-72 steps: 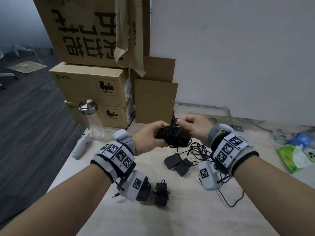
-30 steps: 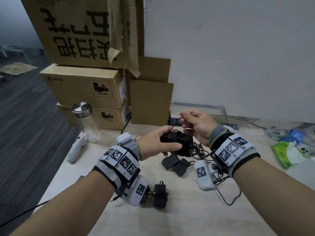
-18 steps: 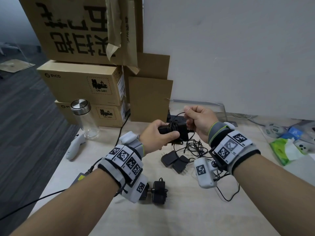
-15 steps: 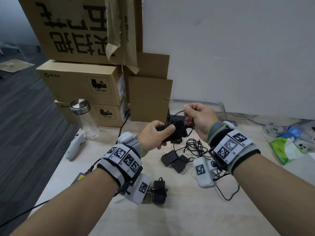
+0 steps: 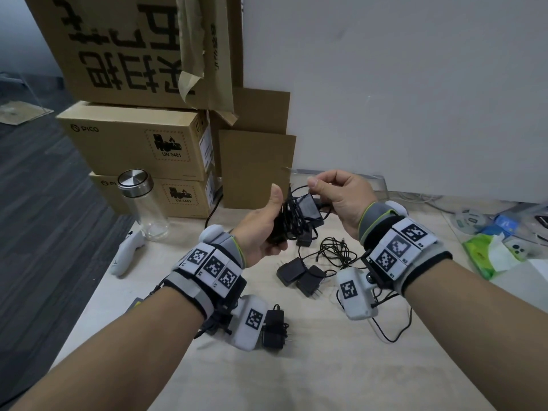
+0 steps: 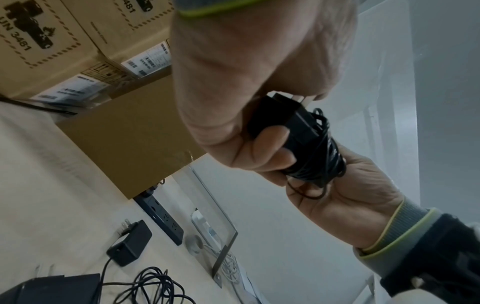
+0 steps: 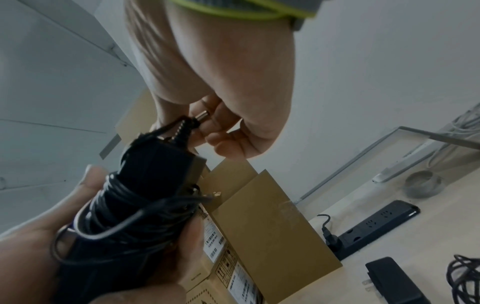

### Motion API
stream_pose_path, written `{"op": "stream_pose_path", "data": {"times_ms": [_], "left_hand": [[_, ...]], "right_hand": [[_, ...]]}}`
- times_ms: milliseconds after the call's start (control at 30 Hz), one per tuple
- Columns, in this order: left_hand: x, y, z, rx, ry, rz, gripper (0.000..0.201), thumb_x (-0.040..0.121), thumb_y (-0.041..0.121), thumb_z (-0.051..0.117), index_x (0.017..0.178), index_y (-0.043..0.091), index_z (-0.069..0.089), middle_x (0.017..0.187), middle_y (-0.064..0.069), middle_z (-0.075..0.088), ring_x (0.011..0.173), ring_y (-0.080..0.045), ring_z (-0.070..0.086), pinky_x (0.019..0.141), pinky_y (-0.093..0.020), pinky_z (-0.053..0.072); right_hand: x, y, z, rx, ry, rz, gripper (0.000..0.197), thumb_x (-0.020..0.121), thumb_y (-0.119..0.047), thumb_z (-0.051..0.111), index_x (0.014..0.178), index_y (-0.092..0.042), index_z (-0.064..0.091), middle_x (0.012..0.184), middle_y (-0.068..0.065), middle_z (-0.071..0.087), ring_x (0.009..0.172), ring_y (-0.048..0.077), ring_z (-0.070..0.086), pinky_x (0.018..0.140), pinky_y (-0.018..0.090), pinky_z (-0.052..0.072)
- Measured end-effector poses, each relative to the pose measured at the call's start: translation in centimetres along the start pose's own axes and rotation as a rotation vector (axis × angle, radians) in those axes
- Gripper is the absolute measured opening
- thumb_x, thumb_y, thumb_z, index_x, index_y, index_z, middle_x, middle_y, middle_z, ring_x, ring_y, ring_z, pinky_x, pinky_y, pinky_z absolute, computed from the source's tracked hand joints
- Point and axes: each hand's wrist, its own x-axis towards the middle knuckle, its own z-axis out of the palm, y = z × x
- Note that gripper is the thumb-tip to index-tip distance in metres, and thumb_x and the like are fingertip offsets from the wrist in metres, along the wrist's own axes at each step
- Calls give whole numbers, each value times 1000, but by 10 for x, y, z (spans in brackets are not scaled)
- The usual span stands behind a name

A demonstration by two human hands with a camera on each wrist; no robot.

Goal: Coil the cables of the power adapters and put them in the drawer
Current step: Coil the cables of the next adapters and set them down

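Since half a second ago the black adapter [image 5: 308,212] has tipped up on end in the left hand [image 5: 261,229], whose thumb now points straight up, and the right hand [image 5: 341,200] has lifted slightly. At the far left of the head frame a white controller [image 5: 126,253] lies on the table [image 5: 311,375], and just right of it a glass bottle [image 5: 145,206] with a steel cap stands before stacked cardboard boxes [image 5: 139,143]. At centre, above the table, the left grip is closed round the adapter, whose cable [image 5: 289,225] is wound about its body. Just right, the right grip pinches the cable's metal plug [image 7: 202,114] between thumb and forefinger, close to the adapter's top. Below the hands, at lower centre, two more adapters [image 5: 299,277] lie touching on the table beside a loose tangle of cable [image 5: 335,250]; another adapter [image 5: 274,330] lies lower, by the left wrist. At the far right lies a green tissue pack [image 5: 486,253].
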Motion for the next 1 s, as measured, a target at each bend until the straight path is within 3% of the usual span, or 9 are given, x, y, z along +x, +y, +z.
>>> {"op": "stream_pose_path", "data": {"times_ms": [100,233,367,433,500,600,767,867,1000], "left_hand": [[1,1,2,-12,18,-17,81,66,84,35,91,13,66,65,-3,62,53,-17,49,44,-23,34],[2,-1,4,-19,11,-25,59,84,71,45,93,17,66,66,-1,62,53,-16,47,45,-23,32],[2,-6,2,-33,-32,56,75,71,66,59,115,5,55,81,-9,63,59,-19,53,51,-27,37],[0,-9,0,-32,-87,117,64,74,50,75,111,5,51,87,-13,63,63,-21,57,53,-28,42],[-1,-10,-3,-6,-124,163,55,66,36,84,101,9,52,87,-10,65,70,-21,62,56,-29,48],[-3,-12,-3,122,-100,303,48,66,20,86,97,10,52,88,-6,64,78,-19,67,66,-33,55],[-10,-12,-3,210,-28,466,52,73,2,80,111,12,47,95,-1,62,77,-6,65,67,-21,53],[-10,-10,-7,187,-48,490,56,72,-3,79,114,17,49,101,2,63,85,-5,67,73,-23,54],[-10,-8,-13,177,-76,510,54,71,0,80,112,18,51,103,0,62,88,-8,65,74,-26,54]], "right_hand": [[-2,-4,2,-8,-8,-35,13,78,-5,73,71,-12,65,65,2,63,54,5,57,52,17,47],[-3,-7,5,-6,-7,-68,11,78,-3,74,75,-11,66,66,3,63,55,4,58,52,14,45],[-5,-8,6,-1,4,-38,10,78,-5,74,77,-9,65,69,9,60,49,6,52,49,18,43],[-6,-9,4,23,-1,-11,10,79,-7,74,77,-9,64,69,8,60,48,8,49,47,20,42],[-7,-11,3,37,-13,14,10,79,-10,74,77,-10,65,67,4,62,50,10,49,46,20,43],[-8,-12,3,40,-61,58,9,80,-13,73,79,-13,65,64,0,64,55,11,55,54,25,48],[-10,-15,3,2,-175,114,8,86,-17,66,80,-15,61,74,2,66,67,15,59,63,28,50],[-10,-18,-1,-41,-281,171,10,91,-21,59,84,-14,62,83,6,67,69,18,61,60,30,51],[-9,-18,-7,-152,-392,266,14,92,-29,56,88,-17,63,79,5,64,67,19,60,60,33,53]]}}
